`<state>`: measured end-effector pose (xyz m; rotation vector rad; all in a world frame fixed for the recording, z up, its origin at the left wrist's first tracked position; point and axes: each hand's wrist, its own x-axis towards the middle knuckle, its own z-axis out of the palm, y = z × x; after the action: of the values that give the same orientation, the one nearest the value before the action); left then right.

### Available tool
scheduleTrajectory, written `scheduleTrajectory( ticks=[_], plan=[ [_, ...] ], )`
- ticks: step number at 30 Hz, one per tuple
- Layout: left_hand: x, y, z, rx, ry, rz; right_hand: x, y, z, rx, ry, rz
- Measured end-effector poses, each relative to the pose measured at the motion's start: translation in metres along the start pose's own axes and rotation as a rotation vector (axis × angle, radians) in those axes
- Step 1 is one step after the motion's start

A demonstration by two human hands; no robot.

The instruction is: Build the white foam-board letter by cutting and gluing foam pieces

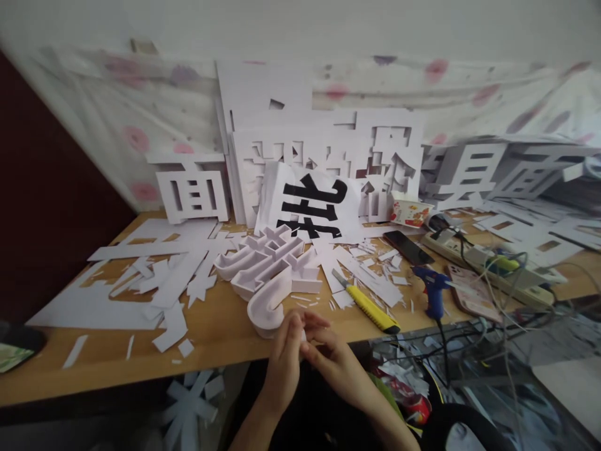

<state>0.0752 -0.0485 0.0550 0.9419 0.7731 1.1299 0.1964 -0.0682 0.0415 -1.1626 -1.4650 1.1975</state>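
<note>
The left hand point(284, 360) and right hand point(335, 366) meet at the near hooked end of the letter point(267, 269); its length runs far-left from them; both grips pinched narrow, contents unclear.

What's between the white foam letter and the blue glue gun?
A yellow utility knife and white paper offcuts on the wooden tabletop; head view.

Wooden table point(220, 329): light brown top, spans the view, near edge facing the camera. Behind it a plain pale wall point(300, 25). White cloth with faded pink and purple spots point(141, 119) is draped along the wall's foot, behind the table. Dark maroon surface point(47, 188) at far left. Light is soft and even, with no hard shadows. Floor under the table's right end is blurred.
</note>
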Motion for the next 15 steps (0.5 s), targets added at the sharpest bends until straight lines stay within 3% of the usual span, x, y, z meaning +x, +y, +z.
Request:
scheduleTrajectory(
  ticks=[3,5,10,12,15],
  plan=[
    [-0.016,-0.014,-0.008,0.186,-0.031,-0.023,-0.007,0.008,-0.013,-0.035,-0.091,-0.015],
    [-0.025,-0.014,-0.016,0.306,0.030,0.021,-0.006,0.011,-0.024,-0.009,-0.111,0.020],
    [-0.025,0.014,-0.047,0.715,0.292,0.367,0.025,0.023,-0.044,0.057,0.099,-0.011],
    [-0.017,0.028,-0.058,0.804,0.266,0.446,0.039,0.028,-0.043,0.040,0.167,-0.073],
    [-0.001,0.043,-0.063,0.924,0.113,0.504,0.050,0.032,-0.033,0.086,0.168,-0.121]
  ],
)
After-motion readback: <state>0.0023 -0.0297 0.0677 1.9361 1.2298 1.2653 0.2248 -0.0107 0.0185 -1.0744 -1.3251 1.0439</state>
